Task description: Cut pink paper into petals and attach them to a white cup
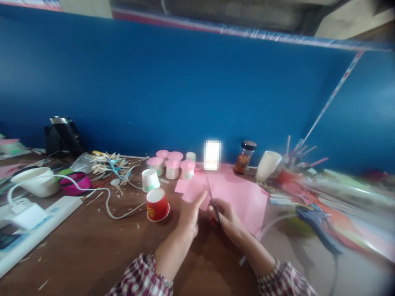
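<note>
My left hand point(191, 211) grips a piece of pink paper point(195, 186), thumb on top and the other fingers hidden beneath it. In my right hand point(226, 218) is a pair of scissors point(211, 193), its blades pointing away from me at the paper's right side. Whether the blades are apart cannot be made out. Under and beyond both hands lies a larger pink sheet point(243, 197). To the left stand an upside-down red paper cup point(156, 204), a white paper cup point(150, 180) and several small cups topped with pink paper discs point(173, 163).
A jar with a dark lid point(244, 157) and a tilted white cup point(268, 164) stand at the back. On the right lies a glue gun point(317, 228) among coloured papers. A white power strip point(40, 230) with cables occupies the left, near a magenta pouch point(75, 183).
</note>
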Motion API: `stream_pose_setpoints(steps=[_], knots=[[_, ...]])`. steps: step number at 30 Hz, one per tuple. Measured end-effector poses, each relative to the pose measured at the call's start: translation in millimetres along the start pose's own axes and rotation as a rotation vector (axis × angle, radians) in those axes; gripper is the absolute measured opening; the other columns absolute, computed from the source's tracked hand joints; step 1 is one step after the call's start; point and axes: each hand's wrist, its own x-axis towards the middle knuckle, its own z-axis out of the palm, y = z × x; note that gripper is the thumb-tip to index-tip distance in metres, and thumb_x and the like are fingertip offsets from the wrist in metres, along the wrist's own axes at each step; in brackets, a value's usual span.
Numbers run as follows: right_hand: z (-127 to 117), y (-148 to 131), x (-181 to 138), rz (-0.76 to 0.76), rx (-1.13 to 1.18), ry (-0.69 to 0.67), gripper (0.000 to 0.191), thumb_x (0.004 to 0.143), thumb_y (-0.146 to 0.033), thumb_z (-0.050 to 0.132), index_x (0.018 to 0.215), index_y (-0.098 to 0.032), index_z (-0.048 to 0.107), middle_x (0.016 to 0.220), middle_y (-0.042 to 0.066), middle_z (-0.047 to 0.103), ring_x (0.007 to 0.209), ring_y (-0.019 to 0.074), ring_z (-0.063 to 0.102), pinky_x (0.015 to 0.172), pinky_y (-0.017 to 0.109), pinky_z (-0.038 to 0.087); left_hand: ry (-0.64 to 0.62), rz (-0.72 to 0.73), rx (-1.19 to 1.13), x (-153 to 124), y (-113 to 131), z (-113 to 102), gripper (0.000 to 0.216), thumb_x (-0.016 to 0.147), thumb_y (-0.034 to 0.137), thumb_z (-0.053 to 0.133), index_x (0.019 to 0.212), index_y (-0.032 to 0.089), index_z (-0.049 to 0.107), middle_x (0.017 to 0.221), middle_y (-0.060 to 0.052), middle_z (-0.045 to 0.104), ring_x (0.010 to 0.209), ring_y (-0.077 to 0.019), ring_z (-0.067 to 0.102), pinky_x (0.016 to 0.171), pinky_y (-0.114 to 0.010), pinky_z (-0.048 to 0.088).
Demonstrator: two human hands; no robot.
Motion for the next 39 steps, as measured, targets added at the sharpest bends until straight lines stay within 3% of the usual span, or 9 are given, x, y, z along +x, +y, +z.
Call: stream_pose_setpoints(steps=[5,12,22,29,39], knots=[[0.5,-0.2,0.4,-0.001,0.007,-0.003,0.035,0.077,-0.049,0.067,0.073,-0.015,0.056,0.057,-0.003,0.055,0.049,0.0098,0.051,0.046,0.022,0.039,-0.049,-0.001,-0.002,1.5,-2.3,-1.8,0.032,0.059,0.033,0.078,0.074,0.012,0.058,0.049,-0.002,0.06,0.035,-0.021,0.055,0.033,-0.034,0.046],[1.1,-1.4,0.4,0.005,0.009,0.011,0.035,0.076,-0.05,0.067,0.076,-0.017,0.055,0.059,-0.003,0.055,0.051,0.0109,0.052,0.048,0.023,0.043,-0.04,0.006,-0.016,0.9,-2.2,-2.1,0.032,0.058,0.03,0.079,0.076,0.012,0.059,0.053,-0.003,0.062,0.038,-0.0196,0.057,0.035,-0.031,0.046],[0.6,-1.5,0.4,-0.039,-0.01,-0.003,0.036,0.078,-0.05,0.065,0.071,-0.016,0.055,0.056,-0.003,0.053,0.048,0.0096,0.049,0.047,0.022,0.039,-0.02,0.008,-0.02,-0.9,-1.3,0.4,0.033,0.058,0.028,0.079,0.078,0.012,0.059,0.052,-0.002,0.062,0.036,-0.0193,0.057,0.034,-0.03,0.045],[0.0,-0.2,0.5,-0.015,-0.023,0.011,0.036,0.077,-0.05,0.066,0.076,-0.016,0.056,0.057,-0.003,0.055,0.049,0.0105,0.051,0.047,0.022,0.039,-0.002,0.082,-0.017,4.8,-5.8,-4.9,0.045,0.054,0.03,0.084,0.088,0.009,0.064,0.065,-0.005,0.067,0.052,-0.0181,0.064,0.047,-0.027,0.052],[-0.3,-1.2,0.5,-0.003,-0.025,0.008,0.033,0.077,-0.048,0.066,0.076,-0.016,0.057,0.056,-0.003,0.053,0.049,0.0104,0.049,0.046,0.022,0.039,-0.007,0.111,-0.015,6.3,-7.3,-5.9,0.046,0.053,0.033,0.084,0.089,0.009,0.066,0.066,-0.006,0.068,0.056,-0.0193,0.065,0.048,-0.028,0.052]])
